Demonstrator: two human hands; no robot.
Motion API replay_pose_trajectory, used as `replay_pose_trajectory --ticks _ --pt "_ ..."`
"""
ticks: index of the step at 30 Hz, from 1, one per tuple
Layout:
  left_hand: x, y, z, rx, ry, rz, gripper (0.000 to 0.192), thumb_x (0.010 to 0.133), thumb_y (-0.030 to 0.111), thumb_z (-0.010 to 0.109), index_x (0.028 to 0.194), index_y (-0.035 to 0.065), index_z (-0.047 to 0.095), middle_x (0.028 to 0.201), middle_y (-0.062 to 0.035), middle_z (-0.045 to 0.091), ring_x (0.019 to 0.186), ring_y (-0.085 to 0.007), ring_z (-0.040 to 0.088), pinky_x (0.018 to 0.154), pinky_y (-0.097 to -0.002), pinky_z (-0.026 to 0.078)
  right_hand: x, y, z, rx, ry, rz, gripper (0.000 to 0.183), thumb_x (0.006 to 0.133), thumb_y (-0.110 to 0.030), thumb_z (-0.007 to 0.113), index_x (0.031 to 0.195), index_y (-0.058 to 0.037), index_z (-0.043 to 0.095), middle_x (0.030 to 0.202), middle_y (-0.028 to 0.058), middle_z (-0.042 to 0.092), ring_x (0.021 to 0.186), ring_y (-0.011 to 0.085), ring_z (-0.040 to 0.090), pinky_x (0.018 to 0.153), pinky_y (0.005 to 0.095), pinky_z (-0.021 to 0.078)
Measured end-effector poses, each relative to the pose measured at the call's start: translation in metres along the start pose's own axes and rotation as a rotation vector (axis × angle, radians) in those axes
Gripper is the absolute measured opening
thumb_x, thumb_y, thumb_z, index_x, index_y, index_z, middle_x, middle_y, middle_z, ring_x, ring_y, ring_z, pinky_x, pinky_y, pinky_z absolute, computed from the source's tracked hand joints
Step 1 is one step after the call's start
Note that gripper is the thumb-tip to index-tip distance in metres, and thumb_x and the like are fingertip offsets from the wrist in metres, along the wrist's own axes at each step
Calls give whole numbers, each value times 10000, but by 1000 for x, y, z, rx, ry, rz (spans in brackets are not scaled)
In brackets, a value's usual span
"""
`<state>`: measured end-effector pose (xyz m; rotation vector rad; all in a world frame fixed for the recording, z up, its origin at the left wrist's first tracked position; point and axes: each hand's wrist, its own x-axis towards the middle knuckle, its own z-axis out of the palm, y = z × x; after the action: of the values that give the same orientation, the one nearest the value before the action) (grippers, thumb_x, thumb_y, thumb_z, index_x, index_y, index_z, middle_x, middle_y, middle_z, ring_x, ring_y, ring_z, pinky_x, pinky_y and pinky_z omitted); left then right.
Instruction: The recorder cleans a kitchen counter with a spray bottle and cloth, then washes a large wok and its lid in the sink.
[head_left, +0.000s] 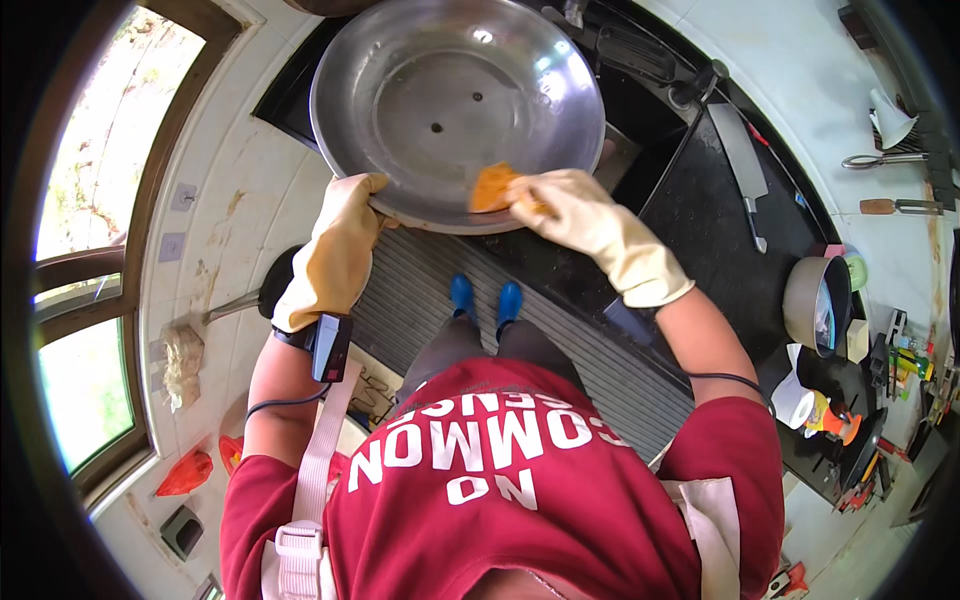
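A large, shallow steel basin (442, 97) is tilted in front of me above the sink area, with a couple of dark spots on its inner bottom. My left hand (330, 240), in a cream rubber glove, grips the basin's near left rim, the thumb over the edge. My right hand (585, 217), gloved alike, pinches an orange cloth or scrubbing pad (491, 187) against the inside of the near right rim. The glove partly covers the pad, so its exact kind cannot be told.
On the dark countertop (697, 225) to the right lie a cleaver-like knife (739, 150) and a pot (817, 304). A black rack (636, 54) stands behind the basin. A long-handled pan (281, 281) is at the left wall, beside a window (90, 300).
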<state>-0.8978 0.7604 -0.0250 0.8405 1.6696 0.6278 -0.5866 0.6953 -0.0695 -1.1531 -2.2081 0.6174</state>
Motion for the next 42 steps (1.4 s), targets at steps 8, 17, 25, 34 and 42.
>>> replay_pose_trajectory --ticks 8,17,25,34,42 --pt "27 51 4 -65 -212 -112 396 958 99 523 1167 -237 537 1077 -397 663 854 -443 752 790 -413 640 -8 72 -20 402 382 581 129 984 -131 666 1075 -41 686 983 84 720 954 199 680 873 357 531" --pt "42 48 30 625 -260 753 284 1042 104 449 1070 -105 639 927 -214 731 857 -275 758 774 -297 526 -13 50 -4 1113 715 887 298 1023 -244 680 1141 30 693 970 52 702 890 144 651 837 297 527" --pt "66 28 53 943 -131 1051 490 881 100 787 1317 -21 600 1130 -237 669 1000 -334 711 877 -375 564 -53 75 -21 1205 769 864 406 974 -51 682 1349 37 554 1241 169 668 1123 274 694 1006 424 574" --pt "63 32 24 -216 -363 121 605 989 332 696 1402 -75 523 1308 -318 619 1211 -346 651 1067 -381 541 -69 90 -14 1276 800 990 395 978 -189 668 1338 -35 615 1220 124 703 1054 267 720 864 412 588" --pt "3 75 43 -16 -151 286 538 1024 437 586 1194 -66 677 1184 -185 712 1025 -256 723 953 -329 571 -62 78 -24 1454 910 911 484 1007 -213 642 1403 11 476 1315 226 622 1103 372 690 953 522 588"
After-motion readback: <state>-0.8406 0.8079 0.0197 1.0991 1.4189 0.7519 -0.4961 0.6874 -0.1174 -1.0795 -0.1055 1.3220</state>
